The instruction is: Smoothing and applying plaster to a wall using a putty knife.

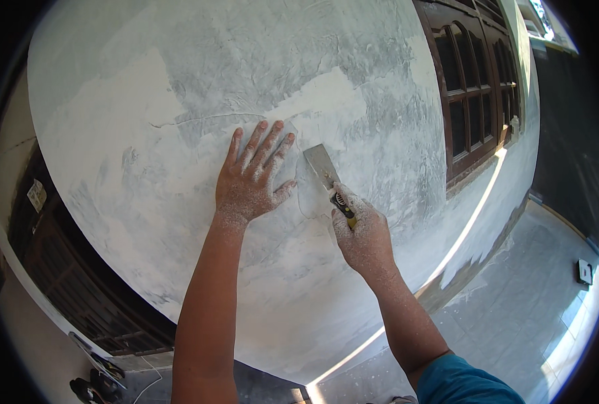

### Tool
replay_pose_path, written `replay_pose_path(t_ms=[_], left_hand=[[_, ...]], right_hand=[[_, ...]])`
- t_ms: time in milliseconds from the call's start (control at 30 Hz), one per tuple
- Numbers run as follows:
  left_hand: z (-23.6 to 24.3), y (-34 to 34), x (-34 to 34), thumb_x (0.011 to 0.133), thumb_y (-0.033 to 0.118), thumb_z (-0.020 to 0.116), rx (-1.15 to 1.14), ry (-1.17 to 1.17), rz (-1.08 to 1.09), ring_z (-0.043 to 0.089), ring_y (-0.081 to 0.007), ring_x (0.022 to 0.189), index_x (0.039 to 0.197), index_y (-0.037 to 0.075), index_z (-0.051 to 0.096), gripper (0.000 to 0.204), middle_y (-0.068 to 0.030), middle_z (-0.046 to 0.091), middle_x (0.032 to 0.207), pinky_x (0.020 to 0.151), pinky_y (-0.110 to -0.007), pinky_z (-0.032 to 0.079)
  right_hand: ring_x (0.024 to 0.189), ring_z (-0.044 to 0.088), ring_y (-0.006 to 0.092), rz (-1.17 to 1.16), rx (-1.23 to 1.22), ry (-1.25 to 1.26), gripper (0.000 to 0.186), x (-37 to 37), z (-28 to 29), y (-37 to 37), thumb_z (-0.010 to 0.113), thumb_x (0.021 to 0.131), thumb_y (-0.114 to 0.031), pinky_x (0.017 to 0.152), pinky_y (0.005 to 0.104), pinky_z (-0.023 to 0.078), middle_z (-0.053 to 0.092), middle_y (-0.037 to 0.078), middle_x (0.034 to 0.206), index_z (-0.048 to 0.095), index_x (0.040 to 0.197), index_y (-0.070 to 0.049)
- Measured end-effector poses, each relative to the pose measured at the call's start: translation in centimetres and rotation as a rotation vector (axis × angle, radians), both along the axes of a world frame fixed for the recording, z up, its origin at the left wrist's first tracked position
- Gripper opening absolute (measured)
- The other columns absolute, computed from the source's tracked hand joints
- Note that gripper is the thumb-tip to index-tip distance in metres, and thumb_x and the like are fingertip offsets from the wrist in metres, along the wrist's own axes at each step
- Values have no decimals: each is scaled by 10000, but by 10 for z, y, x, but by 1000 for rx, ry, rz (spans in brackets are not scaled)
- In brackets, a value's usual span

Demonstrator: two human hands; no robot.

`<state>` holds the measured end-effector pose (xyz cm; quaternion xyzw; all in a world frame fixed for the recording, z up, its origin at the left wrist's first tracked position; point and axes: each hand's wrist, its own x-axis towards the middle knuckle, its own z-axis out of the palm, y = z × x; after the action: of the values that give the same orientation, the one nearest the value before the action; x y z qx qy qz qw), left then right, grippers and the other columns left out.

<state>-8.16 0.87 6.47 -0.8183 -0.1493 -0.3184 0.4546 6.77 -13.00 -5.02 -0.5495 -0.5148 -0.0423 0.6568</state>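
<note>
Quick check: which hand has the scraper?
The right hand: its fingers are closed around the scraper. The left hand holds no tool, its fingers spread against the wall.

The wall (pixel 171 168) is blotched in white and cool grey, and the scraper (pixel 328 177) pairs a grey blade (pixel 319 160) with a black and yellow handle (pixel 344 209). White specks dot the left hand (pixel 251 178) and the right hand (pixel 367 233), and the sleeve (pixel 468 382) is teal blue. The window frame (pixel 469 163) is dark brown, while the floor (pixel 498 303) is pale grey with bright white patches.
</note>
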Motion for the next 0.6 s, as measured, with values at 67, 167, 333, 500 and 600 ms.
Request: replay_pose_path(t_ms=[67,167,333,500,600], left_hand=[[1,1,0,764,512,722,15,-9,20,245,-219,1479,1505,235,382,861,-16,303,1592,1220,-516,154],[-1,2,0,783,539,696,20,-2,22,231,-201,1484,1508,242,374,847,-3,288,1599,1225,-507,147],[0,2,-1,748,505,736,6,-9,-34,252,-231,1477,1502,232,389,874,-29,310,1588,1221,-524,148],[-2,5,-2,782,557,689,26,4,23,234,-204,1482,1511,256,367,853,-3,279,1601,1231,-505,130],[-1,5,-2,784,561,684,27,-2,12,236,-205,1481,1513,250,365,854,-5,282,1601,1231,-507,128]], right_hand=[[891,669,377,-5,20,2,441,-3,-2,1,606,898,-98,803,433,526,644,239,961,578,1337,-65],[892,670,379,14,1,67,436,-4,2,2,610,896,-95,807,428,526,650,240,968,586,1330,-64],[895,672,378,-5,9,67,428,-7,4,6,618,894,-95,817,416,525,659,236,971,594,1320,-57],[1072,674,248,75,8,103,414,-11,-1,-1,623,907,-56,922,345,508,680,219,1146,588,1317,-13],[1076,672,232,74,-4,119,409,-12,4,-1,625,906,-55,927,338,506,682,219,1145,592,1312,-11]])
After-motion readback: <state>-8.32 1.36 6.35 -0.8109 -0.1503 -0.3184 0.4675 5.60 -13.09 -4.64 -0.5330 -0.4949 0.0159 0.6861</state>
